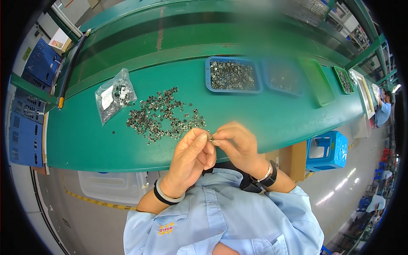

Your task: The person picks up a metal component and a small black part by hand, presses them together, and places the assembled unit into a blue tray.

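Note:
My left hand (193, 151) and my right hand (238, 146) meet just above the near edge of the green table. Their fingertips pinch a tiny metal part (211, 138) between them; its exact kind is too small to make out. Just beyond my left hand, a loose pile of small dark and silver metal parts (157, 114) is spread over the table. Past my hands, a blue tray (208, 78) holds many small metal pieces.
At the left lies a clear plastic bag (103, 111) with parts inside. Right of the blue tray stand a blurred second blue tray (293, 92), a green tray (325, 100) and a smaller green tray (340, 88). A blue stool (338, 148) and a cardboard box (298, 161) are beside the table.

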Motion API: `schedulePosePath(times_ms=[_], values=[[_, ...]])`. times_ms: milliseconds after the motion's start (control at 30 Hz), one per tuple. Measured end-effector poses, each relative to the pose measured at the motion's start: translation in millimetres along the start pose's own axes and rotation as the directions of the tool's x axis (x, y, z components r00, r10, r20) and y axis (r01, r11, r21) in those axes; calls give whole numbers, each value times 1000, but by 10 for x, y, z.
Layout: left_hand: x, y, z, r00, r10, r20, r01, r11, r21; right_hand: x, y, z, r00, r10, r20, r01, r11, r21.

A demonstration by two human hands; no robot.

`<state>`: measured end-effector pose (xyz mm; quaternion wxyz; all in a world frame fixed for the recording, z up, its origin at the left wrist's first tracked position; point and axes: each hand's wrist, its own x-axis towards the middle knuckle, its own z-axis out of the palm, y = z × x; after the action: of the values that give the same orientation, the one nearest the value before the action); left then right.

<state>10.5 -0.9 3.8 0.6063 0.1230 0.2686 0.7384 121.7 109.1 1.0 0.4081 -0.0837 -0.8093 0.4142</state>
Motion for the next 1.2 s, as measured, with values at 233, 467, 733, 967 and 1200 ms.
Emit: schedulePosePath(times_ms=[233,467,733,967,1200], values=[[-10,14,13,998,-13,63,15,999,-40,-61,14,70,987,139,-82,-109,949,295],[-6,33,-17,995,-29,92,35,998,-57,14,-30,39,997,57,-54,-44,976,212],[-12,98,-21,996,-52,67,52,999,-5,34,-24,33,999,7,-38,-1,990,141],[-26,113,38,998,-54,25,53,998,42,-4,6,42,994,104,-28,-94,967,237],[3,120,30,997,-71,36,69,996,61,-21,10,34,971,236,18,-225,897,380]])
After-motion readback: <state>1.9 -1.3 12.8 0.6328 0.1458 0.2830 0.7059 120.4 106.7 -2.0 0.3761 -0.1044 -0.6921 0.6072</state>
